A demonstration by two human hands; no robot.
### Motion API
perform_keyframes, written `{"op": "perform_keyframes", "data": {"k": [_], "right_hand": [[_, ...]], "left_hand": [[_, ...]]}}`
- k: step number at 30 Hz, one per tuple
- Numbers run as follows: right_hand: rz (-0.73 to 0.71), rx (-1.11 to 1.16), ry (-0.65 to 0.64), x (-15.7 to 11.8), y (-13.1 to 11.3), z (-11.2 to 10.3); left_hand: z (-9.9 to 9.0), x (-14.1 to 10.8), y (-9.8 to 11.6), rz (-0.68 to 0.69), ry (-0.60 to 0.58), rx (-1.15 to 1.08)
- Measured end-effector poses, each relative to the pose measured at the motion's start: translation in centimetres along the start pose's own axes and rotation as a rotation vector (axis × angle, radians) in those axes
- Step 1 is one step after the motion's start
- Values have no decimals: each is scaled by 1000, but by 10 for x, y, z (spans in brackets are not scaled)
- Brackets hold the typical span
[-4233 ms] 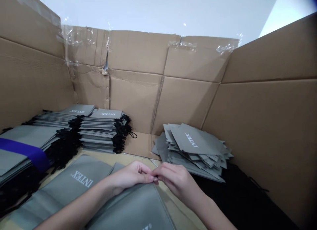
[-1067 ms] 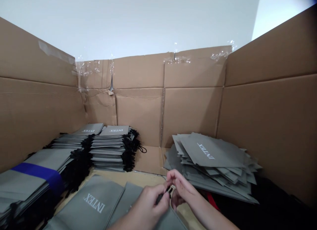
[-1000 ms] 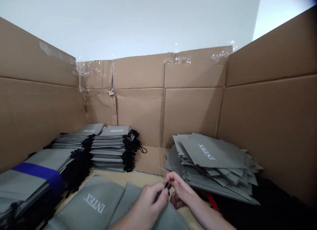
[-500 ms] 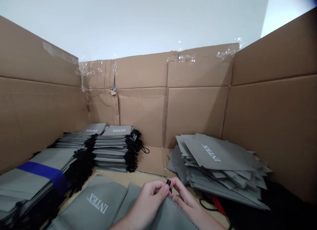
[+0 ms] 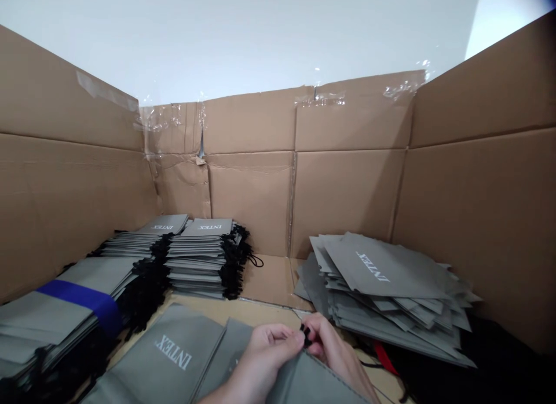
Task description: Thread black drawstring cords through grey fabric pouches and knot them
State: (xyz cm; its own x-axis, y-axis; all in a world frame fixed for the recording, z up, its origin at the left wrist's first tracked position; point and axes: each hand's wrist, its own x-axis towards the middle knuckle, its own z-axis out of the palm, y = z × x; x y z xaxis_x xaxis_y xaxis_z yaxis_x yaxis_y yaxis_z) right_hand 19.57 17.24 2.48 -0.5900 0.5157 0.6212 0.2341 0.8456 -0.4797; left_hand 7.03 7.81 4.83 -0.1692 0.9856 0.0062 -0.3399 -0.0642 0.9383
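- The left hand is pinching a small bunch of black drawstring cord, its thumb and fingertips pressed together at the near middle of the scene.
- The right hand is closing on the same cord from the right, its fingertips touching the left hand's fingers, which partly hide the exact hold.
- The cord is sitting at the top edge of a grey fabric drawstring bag, which is lying beneath both hands.
- A second grey bag, printed INTEX in white, is lying flat just left of the hands on a pale board.
- Two tidy stacks of grey bags are standing at the far left, with black cords bunched along one side.
- A bundle of bags is lying nearer on the left, held by a blue band.
- A loose, untidy pile of grey bags is sitting on the right, beside black material and a red strap.
- Cardboard walls are rising around everything, with clear tape along the far top edge.
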Motion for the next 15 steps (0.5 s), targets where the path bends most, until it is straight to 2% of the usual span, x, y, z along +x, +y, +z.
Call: {"op": "perform_keyframes", "data": {"k": [4, 9, 15], "right_hand": [[-211, -71, 30, 0, 2, -7], [-423, -188, 206, -1, 1, -4], [-744, -356, 266, 11, -7, -19]], "left_hand": [[2, 3, -4, 38, 73, -18], [11, 5, -1, 32, 79, 17], [13, 5, -2, 19, -4, -47]]}}
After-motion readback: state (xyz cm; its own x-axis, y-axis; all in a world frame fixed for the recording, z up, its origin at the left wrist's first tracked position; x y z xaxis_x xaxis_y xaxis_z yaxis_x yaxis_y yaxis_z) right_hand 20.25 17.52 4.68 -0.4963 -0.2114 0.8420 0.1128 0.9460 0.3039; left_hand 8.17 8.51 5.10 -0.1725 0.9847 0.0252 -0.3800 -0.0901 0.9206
